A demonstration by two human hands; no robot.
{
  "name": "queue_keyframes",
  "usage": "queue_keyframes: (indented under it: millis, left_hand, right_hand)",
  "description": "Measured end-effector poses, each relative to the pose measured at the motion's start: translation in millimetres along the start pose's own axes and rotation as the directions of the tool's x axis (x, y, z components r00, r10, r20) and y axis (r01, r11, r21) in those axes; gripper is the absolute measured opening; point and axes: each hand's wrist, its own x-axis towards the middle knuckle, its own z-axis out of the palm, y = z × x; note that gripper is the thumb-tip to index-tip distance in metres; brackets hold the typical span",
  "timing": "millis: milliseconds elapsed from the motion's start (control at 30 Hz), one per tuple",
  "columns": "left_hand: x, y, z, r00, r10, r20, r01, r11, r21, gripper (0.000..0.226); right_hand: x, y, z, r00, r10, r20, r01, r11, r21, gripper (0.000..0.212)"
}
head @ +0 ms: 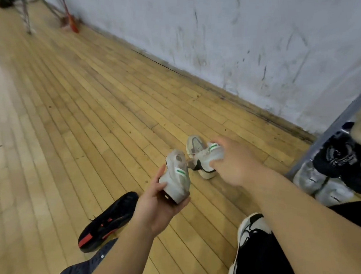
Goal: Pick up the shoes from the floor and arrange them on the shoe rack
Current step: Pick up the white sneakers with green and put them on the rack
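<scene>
Two bare hands each hold one grey sneaker above the wooden floor (91, 109), left of the shoe rack (336, 128). Left hand (157, 210) is closed under one sneaker (176, 175); right hand (231, 159) clasps the second sneaker (204, 155), toe near the boards.

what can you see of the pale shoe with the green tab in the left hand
The pale grey-white sneaker with a small green tab looks like worn mesh or fabric, dingy, with dark trim along one edge. It is off the wooden plank floor, toe pointing up and away, heel end low in the palm. The left hand cups it from below, thumb on its near side, fingers under the heel. Its toe comes close to the matching sneaker in the right hand; whether they touch I cannot tell.
</scene>
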Motion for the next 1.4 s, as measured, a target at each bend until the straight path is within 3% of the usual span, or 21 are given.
queue_keyframes:
  millis: [200, 433, 633, 767, 867, 967, 1067, 1200, 1233, 1300, 1400]
  left_hand:
    - [-26, 11, 103, 0.965, 0.121, 0.233, -0.128, 0.992, 0.017, 0.052]
    - [-59, -38, 266, 0.857, 0.086, 0.509, -0.181, 0.973, 0.141, 0.047]
    - [-92, -114, 385, 0.695, -0.023, 0.719, -0.199, 0.954, 0.223, 0.04]
    - [-99, -167, 453, 0.627, -0.148, 0.765, -0.122, 0.951, 0.284, 0.039]
    - [-98, -206, 491, 0.616, -0.191, 0.764, -0.141, 0.928, 0.346, 0.046]
    - [-88, -237, 506, 0.632, -0.211, 0.745, -0.131, 0.919, 0.372, 0.052]
    - [-74, -255, 507, 0.644, -0.254, 0.722, -0.059, 0.924, 0.378, 0.052]
    - [-61, -263, 511, 0.651, -0.267, 0.711, 0.019, 0.941, 0.337, 0.047]
    - [-60, -263, 513, 0.649, -0.267, 0.712, 0.026, 0.943, 0.331, 0.047]
    - [-58, -264, 515, 0.644, -0.276, 0.714, 0.037, 0.943, 0.331, 0.049]
    - [-59, -264, 513, 0.616, -0.295, 0.73, 0.042, 0.938, 0.344, 0.049]
  right_hand:
    - [-87, -16, -106, 0.931, -0.163, -0.326, 0.159, 0.986, -0.038, 0.057]
    - [-223, 43, -218, 0.76, -0.141, -0.634, 0.126, 0.99, -0.069, 0.057]
    - [-307, 143, -260, 0.418, 0.021, -0.908, 0.113, 0.991, 0.075, 0.061]
    - [-336, 217, -274, 0.167, 0.168, -0.972, 0.098, 0.978, 0.185, 0.052]
    - [-343, 257, -293, 0.054, 0.314, -0.948, 0.099, 0.943, 0.318, 0.049]
    - [-340, 280, -309, -0.003, 0.383, -0.924, 0.157, 0.912, 0.378, 0.05]
    - [-323, 297, -311, 0.013, 0.376, -0.926, 0.074, 0.924, 0.376, 0.053]
    - [-300, 315, -295, 0.341, 0.365, -0.866, -0.249, 0.924, 0.292, 0.075]
    - [-299, 317, -292, 0.391, 0.366, -0.844, -0.283, 0.921, 0.268, 0.078]
    - [-303, 318, -292, 0.428, 0.385, -0.817, -0.299, 0.914, 0.274, 0.083]
    - [-320, 309, -298, 0.386, 0.426, -0.818, -0.249, 0.902, 0.352, 0.084]
